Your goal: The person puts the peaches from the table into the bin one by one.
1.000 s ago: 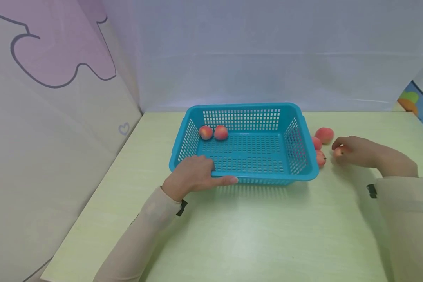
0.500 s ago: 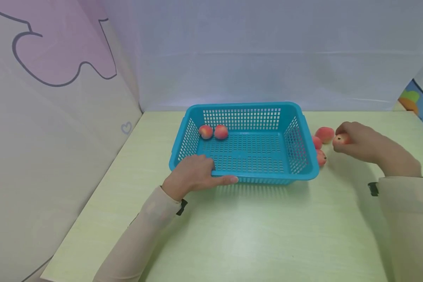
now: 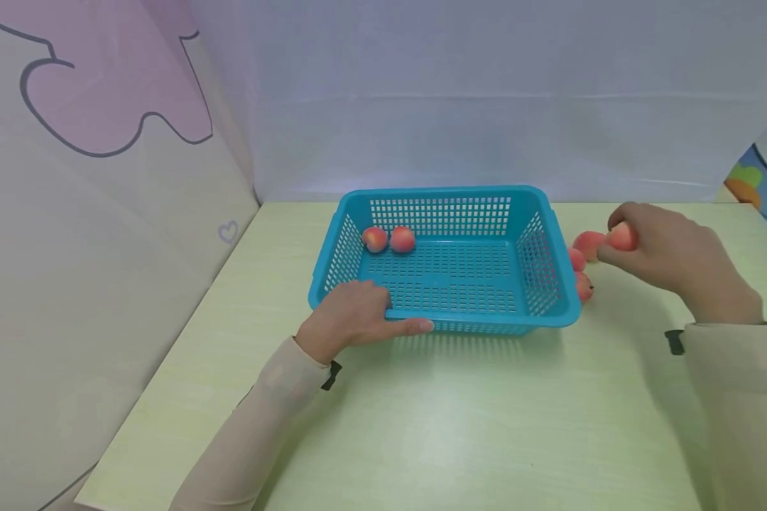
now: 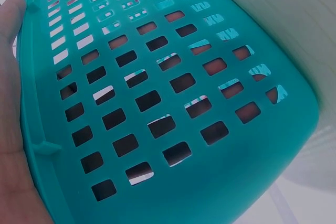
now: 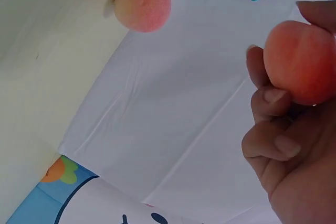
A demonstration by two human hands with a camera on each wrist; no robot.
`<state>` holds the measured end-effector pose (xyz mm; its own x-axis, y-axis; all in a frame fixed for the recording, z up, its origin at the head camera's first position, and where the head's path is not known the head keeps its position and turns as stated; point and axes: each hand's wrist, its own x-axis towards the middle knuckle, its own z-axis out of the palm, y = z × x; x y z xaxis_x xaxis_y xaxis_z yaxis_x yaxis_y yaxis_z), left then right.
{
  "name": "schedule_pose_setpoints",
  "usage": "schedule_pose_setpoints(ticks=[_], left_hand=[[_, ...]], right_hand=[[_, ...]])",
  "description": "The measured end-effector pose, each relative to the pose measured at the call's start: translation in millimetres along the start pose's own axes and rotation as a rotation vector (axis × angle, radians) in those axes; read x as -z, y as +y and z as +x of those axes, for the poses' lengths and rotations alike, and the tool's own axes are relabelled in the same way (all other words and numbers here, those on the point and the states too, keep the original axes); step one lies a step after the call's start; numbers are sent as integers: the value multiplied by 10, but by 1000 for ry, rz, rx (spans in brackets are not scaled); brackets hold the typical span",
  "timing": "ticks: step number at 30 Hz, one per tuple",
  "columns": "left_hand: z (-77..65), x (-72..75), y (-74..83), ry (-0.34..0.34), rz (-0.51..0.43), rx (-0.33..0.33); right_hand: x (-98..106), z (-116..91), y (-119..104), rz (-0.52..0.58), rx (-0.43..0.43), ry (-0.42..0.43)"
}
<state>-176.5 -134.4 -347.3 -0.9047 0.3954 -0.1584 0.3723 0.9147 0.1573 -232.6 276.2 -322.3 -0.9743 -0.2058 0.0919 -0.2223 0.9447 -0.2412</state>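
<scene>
A blue plastic basket (image 3: 444, 323) with lattice walls stands on the table. My left hand (image 3: 351, 319) grips its near rim, thumb along the outside and fingers over the inside; the left wrist view shows the perforated wall (image 4: 157, 103) beside the palm. In my right hand (image 3: 684, 255), to the right of the basket, a pink-red peach (image 5: 302, 61) is held between thumb and fingers, raised off the table. Left of that hand lies another peach (image 3: 588, 245). Two smaller-looking red fruits (image 3: 584, 286) sit against the basket's right side, partly hidden by it.
Inside the basket, two red-yellow fruits (image 3: 402, 240) lie near the back left. The pale wooden table (image 3: 460, 426) reaches back to a white sheet (image 3: 486, 106). A printed cloth wall (image 3: 102, 284) borders it on the left.
My right hand has lifted the peach from beside the other fruit, moving it up and slightly away from me. The left hand and basket have stayed nearly still.
</scene>
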Motion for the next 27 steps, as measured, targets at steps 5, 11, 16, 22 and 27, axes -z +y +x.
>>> schedule_pose_setpoints(ticks=[5,11,16,22,27], left_hand=[[5,-4,0,1,9,3],[2,-3,2,2,1,6],[7,-12,1,2,7,1],[9,-16,7,14,15,-22],[7,-12,14,16,13,-23]], right_hand=[[35,-13,-79,20,13,43],[92,-55,-183,15,47,74],[164,-127,-334,28,98,123],[267,-254,-563,73,198,206],[260,-338,-743,113,352,344]])
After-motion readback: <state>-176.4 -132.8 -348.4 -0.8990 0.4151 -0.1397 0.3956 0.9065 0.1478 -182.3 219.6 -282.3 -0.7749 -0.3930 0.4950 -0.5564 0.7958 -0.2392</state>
